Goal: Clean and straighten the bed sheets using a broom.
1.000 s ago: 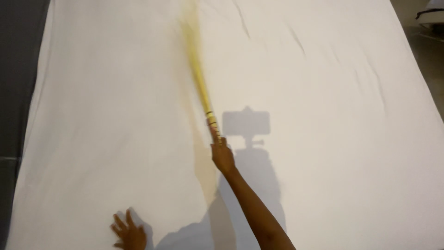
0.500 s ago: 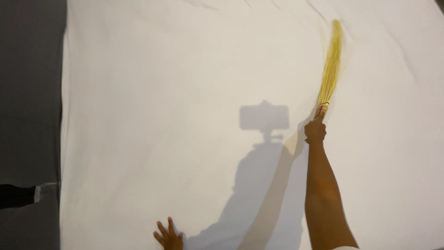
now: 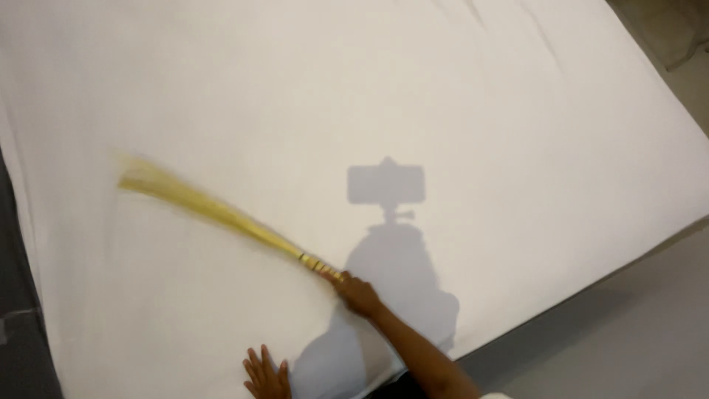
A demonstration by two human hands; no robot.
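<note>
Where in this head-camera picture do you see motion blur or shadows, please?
In the head view, the yellow broom is smeared by motion blur, most at its bristle end, while the right hand gripping its handle stays fairly sharp. A hard-edged shadow of the person, topped by a rectangular shape, falls on the white sheet. The left hand rests flat on the sheet.

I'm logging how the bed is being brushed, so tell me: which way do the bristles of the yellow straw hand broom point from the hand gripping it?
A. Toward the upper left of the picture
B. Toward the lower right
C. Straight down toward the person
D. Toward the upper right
A: the right hand grips the handle end, and the yellow straw hand broom stretches up-left across the white bedsheet, its bristle tip at the far left.
</note>
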